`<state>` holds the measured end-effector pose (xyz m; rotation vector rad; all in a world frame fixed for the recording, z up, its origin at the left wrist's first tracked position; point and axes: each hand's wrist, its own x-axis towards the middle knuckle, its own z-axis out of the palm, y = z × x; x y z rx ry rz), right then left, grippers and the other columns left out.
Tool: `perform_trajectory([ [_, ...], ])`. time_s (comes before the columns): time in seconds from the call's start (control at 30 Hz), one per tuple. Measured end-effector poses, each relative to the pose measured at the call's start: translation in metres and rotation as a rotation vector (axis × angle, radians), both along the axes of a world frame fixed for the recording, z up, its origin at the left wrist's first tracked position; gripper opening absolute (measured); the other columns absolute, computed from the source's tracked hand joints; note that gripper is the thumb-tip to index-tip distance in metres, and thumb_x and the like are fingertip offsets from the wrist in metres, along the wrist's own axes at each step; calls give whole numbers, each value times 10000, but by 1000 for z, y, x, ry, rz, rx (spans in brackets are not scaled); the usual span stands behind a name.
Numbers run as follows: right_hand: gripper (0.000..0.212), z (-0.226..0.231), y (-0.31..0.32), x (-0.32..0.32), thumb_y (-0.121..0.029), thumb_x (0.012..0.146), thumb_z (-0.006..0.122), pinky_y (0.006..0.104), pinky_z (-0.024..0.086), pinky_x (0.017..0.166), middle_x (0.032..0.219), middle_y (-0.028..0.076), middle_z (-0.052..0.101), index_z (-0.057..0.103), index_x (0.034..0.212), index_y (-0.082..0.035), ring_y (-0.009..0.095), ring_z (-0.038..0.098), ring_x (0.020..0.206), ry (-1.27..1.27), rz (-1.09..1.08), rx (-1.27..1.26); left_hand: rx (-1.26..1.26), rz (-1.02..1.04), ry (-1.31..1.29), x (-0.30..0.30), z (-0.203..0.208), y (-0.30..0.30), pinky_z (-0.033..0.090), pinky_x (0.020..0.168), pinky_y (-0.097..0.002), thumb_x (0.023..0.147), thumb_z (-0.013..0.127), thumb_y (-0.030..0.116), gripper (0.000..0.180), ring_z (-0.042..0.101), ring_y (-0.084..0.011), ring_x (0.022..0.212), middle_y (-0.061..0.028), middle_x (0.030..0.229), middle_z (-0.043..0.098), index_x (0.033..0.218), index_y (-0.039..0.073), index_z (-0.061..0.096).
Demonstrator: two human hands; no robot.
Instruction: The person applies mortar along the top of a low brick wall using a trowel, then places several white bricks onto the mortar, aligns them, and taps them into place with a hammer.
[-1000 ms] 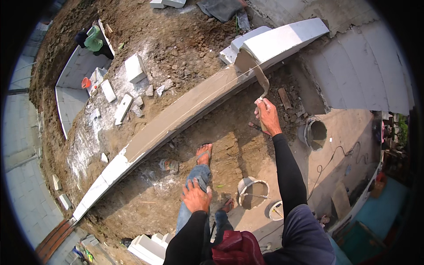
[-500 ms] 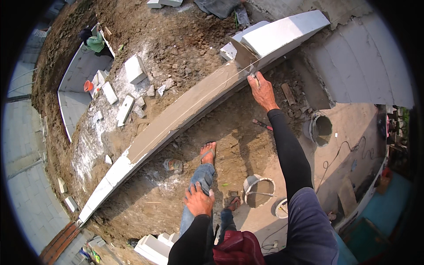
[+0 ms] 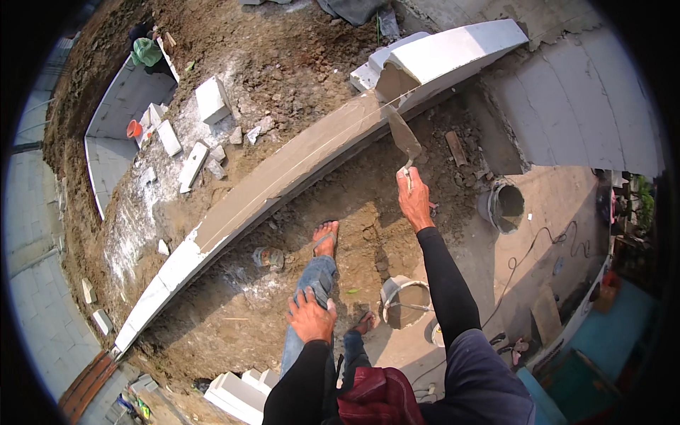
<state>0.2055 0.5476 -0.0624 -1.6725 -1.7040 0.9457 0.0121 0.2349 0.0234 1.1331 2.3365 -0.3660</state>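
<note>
Containers, left to right: a small orange bucket (image 3: 134,128) stands in a block-walled pit (image 3: 106,166), its contents too small to make out. A pale round bucket with a grey-crusted rim (image 3: 387,295) sits on the ground, holding grey-brown mix, with a thin bar across its mouth. Just beside it, a smaller white bucket (image 3: 436,333) is partly hidden by the right sleeve. Farther right, a grey bucket (image 3: 486,207) holds grey mix.

As for the surroundings, pale grey paving (image 3: 35,297) lies at far left. Next to the pit, where a person in a green top (image 3: 146,52) bends, brown soil (image 3: 276,85) bears loose white rectangular blocks (image 3: 212,100). A long low wall of white blocks (image 3: 173,273) runs up rightward, its middle coated with smooth grey-brown mortar (image 3: 290,173). The left hand (image 3: 312,316) rests, fingers spread, on a denim-covered knee (image 3: 319,278). The right hand (image 3: 414,199) is closed around the handle of a metal pointed trowel (image 3: 403,134), whose tip overlaps the mortared edge; contact cannot be told. Beyond, a thick white block (image 3: 460,53) tops the wall, its end mortar-smeared. At right are a smooth grey concrete slab (image 3: 581,113) and a dark looping cord (image 3: 520,263) on bare ground.
</note>
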Motion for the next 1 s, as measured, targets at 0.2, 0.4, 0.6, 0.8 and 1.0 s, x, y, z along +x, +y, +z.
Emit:
perform_trajectory([
  [0.2, 551, -13, 89, -5, -475, 1073, 535, 508, 517, 845, 1044, 333, 689, 615, 1237, 44, 517, 666, 982, 95, -124, 53, 30, -17, 9, 2, 0, -1, 412, 1125, -550, 827, 747, 478, 719, 521, -408, 1337, -146, 1474, 580, 1414, 81, 625],
  [0.4, 589, -10, 114, -31, -498, 1064, 535, 531, 513, 889, 1121, 351, 683, 609, 1264, 50, 538, 646, 1060, 1, -75, 67, 21, -9, -9, 0, -5, -14, 405, 1134, -556, 832, 739, 465, 707, 511, -412, 1360, -151, 1499, 570, 1425, 98, 624],
  [0.6, 467, -17, 33, -18, -453, 1081, 519, 575, 500, 768, 939, 297, 704, 586, 1160, 2, 521, 674, 905, -70, -142, 30, 2, 11, -21, -6, -6, -20, 398, 1138, -563, 841, 740, 476, 718, 498, -424, 1382, -151, 1492, 572, 1439, 101, 612],
  [0.8, 363, -14, 32, -37, -344, 1062, 538, 590, 530, 775, 993, 286, 705, 563, 1211, -13, 507, 689, 904, -310, -13, 46, -101, 19, -91, -4, 3, -12, 354, 1165, -598, 880, 718, 492, 737, 450, -404, 1442, -141, 1548, 517, 1491, 114, 553],
  [1.0, 337, -18, 58, -58, -347, 1054, 546, 602, 562, 778, 1037, 259, 700, 565, 1186, -37, 505, 705, 892, -561, -28, 30, -77, 42, -93, -7, 1, -16, 350, 1170, -605, 881, 725, 488, 736, 438, -409, 1449, -148, 1553, 510, 1490, 111, 553],
])
